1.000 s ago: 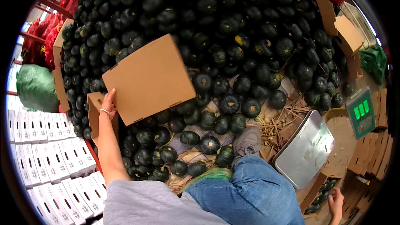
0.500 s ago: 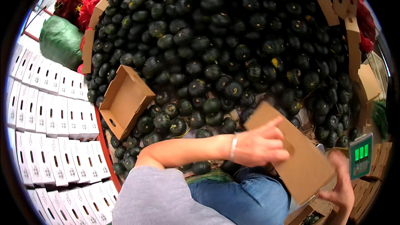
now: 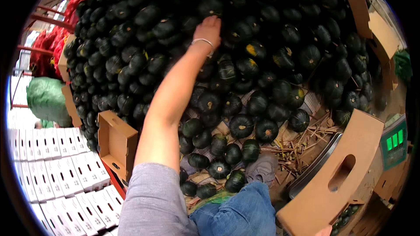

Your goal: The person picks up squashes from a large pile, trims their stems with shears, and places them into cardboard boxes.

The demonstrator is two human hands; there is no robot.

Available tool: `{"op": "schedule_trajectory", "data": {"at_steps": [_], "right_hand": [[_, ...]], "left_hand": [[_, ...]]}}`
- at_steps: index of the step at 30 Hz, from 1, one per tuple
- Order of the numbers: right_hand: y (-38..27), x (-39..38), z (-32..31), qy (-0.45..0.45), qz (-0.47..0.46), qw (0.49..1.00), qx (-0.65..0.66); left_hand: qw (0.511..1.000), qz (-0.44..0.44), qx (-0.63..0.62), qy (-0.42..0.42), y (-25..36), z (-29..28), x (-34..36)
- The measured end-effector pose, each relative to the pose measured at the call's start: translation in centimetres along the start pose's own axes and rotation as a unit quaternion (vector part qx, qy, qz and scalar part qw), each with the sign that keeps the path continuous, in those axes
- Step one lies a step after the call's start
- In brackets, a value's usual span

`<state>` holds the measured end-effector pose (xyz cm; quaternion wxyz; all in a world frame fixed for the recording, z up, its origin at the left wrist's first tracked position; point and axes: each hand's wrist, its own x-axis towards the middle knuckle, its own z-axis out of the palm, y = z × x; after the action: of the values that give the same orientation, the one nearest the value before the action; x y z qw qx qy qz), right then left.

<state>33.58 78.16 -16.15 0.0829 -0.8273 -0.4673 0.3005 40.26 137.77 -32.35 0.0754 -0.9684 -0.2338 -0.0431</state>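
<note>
Swept the left hand (image 3: 209, 29) away from over the cardboard box (image 3: 318, 181) within the last half second, and stretched it far up and to the left of that box, onto the heap of dark-green squashes (image 3: 267, 78). As for the fingers there, close together and fairly straight, with tips lost among dark rinds; cannot tell whether grasping a squash or only resting on one. Carried over the heap a second ago, to the left, but now across at the lower right: the box itself, tilted, with the handle slot turned toward the camera. Of the right hand (image 3: 324, 231), visible only as a scrap of skin at the lower end of the box; cannot tell whether clenched on the cardboard or merely touching. Bare a second ago, now mostly hidden behind the box: the scale (image 3: 316, 164), with just a strip showing along the box's left side and the lit display (image 3: 395, 142) beside its upper right. Well to the left of the box, an open carton (image 3: 116, 142) at the heap's edge. Judging from all this, a shift from moving cardboard to reaching among the squashes.
</note>
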Motion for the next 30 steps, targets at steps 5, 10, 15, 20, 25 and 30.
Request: {"op": "schedule_trajectory", "data": {"at_steps": [5, 10, 15, 20, 25, 30], "right_hand": [[3.9, 1.7, 2.3, -0.22, 0.203, 0.954, -0.035], [10.3, 0.7, 8.4, -0.146, 0.188, 0.97, -0.052], [12.0, -0.3, 8.9, -0.181, 0.22, 0.957, 0.054], [11.8, 1.9, 7.1, -0.132, 0.225, 0.963, 0.075], [11.9, 2.5, 7.0, -0.097, 0.208, 0.972, 0.057], [12.5, 0.8, 5.8, -0.086, 0.225, 0.97, 0.032]], "left_hand": [[0.989, 0.004, 0.149, 0.008, -0.2, 5.6, 1.9], [0.964, -0.003, 0.264, 0.01, -0.6, 7.5, 1.1], [0.958, -0.016, 0.286, -0.007, 0.8, 7.2, 3.8], [0.938, 0.044, 0.344, -0.002, -0.2, 6.9, 2.5], [0.946, 0.02, 0.322, 0.038, -0.5, 10.2, 2.6], [0.952, -0.101, 0.268, -0.111, 2.3, 8.1, 3.8]]}}
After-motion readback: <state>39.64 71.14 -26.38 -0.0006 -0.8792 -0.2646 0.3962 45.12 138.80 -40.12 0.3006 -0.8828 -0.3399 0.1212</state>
